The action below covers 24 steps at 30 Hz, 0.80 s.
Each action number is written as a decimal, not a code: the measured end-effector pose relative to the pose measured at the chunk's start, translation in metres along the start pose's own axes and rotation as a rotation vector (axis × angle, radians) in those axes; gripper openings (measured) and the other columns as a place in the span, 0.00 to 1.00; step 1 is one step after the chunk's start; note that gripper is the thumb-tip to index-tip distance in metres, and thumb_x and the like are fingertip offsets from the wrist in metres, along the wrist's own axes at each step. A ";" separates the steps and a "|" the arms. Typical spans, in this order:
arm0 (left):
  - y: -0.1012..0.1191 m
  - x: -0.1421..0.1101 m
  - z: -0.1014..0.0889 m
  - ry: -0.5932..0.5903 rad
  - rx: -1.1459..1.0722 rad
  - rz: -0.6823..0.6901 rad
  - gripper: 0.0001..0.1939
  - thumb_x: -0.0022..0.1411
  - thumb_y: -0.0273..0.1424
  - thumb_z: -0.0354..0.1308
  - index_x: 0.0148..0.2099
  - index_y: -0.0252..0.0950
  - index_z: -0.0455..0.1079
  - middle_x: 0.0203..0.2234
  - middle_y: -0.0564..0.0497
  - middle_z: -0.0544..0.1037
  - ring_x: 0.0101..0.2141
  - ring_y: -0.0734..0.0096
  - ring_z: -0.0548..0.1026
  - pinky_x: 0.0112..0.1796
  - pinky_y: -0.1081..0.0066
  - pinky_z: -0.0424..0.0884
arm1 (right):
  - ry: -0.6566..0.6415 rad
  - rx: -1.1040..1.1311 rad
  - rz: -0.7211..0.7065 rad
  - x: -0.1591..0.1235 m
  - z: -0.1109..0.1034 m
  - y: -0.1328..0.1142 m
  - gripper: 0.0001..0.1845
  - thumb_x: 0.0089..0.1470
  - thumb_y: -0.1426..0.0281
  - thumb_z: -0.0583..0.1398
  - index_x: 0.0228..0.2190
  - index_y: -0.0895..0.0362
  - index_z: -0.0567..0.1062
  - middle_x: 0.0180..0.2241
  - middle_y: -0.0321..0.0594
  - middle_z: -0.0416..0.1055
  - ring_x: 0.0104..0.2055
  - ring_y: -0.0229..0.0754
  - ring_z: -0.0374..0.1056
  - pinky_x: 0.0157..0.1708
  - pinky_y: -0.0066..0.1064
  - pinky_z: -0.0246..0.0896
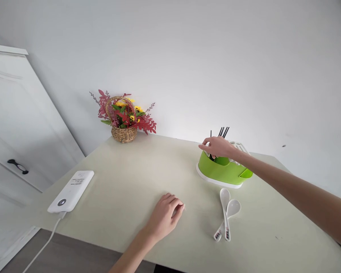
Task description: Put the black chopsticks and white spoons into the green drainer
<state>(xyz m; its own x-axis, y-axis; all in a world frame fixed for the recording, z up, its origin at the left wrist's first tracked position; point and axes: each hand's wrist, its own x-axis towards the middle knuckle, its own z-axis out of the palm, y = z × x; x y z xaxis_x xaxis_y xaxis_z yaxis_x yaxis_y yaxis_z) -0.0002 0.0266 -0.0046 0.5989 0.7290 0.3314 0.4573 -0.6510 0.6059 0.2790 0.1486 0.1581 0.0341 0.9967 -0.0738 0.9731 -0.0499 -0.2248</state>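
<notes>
Nearest, at the lower middle of the frame, the left hand (165,218) rests on the surface (130,174), its fingers loosely curled and nothing visible in them; whether they meet the thumb, I cannot tell. Left of it lies a white power bank (71,191). Right of it, two white spoons (225,218) lie crossed, handles toward the lower edge.

Just beyond the spoons, right of centre, stands the green caddy (221,172) on its white base. The right hand (217,146) reaches over its left end, fingers pointing down inside; a dark thing (211,157) shows beneath them, but whether they are clamped on it, I cannot tell. Thin black sticks (226,132) rise behind the hand, and a white rack (238,145) fills the right end.

For good handling here, I would keep the wrist high, move straight up or down, and stay clear of the sticks. The idle left hand could steady the rim, since a sideways knock might shift the caddy.

Farther back, upper left of centre, a flower basket (124,134) stands near the wall (216,68).
</notes>
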 end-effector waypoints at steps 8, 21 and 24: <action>0.003 0.002 -0.002 -0.009 -0.008 -0.011 0.12 0.76 0.29 0.50 0.37 0.39 0.69 0.31 0.51 0.77 0.37 0.65 0.72 0.43 0.65 0.68 | 0.007 0.149 0.095 0.010 0.006 0.006 0.28 0.63 0.46 0.55 0.39 0.56 0.81 0.24 0.42 0.80 0.27 0.43 0.74 0.32 0.31 0.66; 0.006 0.003 -0.003 -0.002 -0.008 -0.019 0.13 0.75 0.30 0.50 0.36 0.39 0.70 0.32 0.51 0.78 0.37 0.64 0.73 0.43 0.65 0.69 | 0.095 0.267 0.028 -0.014 -0.027 0.005 0.24 0.63 0.59 0.58 0.55 0.57 0.72 0.36 0.39 0.84 0.33 0.41 0.78 0.33 0.31 0.70; 0.006 0.003 -0.003 -0.001 -0.004 -0.018 0.13 0.76 0.30 0.49 0.36 0.40 0.70 0.32 0.51 0.78 0.37 0.64 0.73 0.43 0.64 0.70 | 0.121 0.272 -0.059 -0.043 -0.042 0.005 0.17 0.61 0.60 0.59 0.49 0.52 0.75 0.38 0.34 0.83 0.31 0.39 0.77 0.32 0.30 0.69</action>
<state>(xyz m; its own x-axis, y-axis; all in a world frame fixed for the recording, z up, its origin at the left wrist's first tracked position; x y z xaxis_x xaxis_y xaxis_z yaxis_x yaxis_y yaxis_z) 0.0026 0.0254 0.0027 0.5916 0.7402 0.3196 0.4650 -0.6370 0.6148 0.2917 0.1080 0.2009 0.0223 0.9980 0.0596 0.8781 0.0090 -0.4785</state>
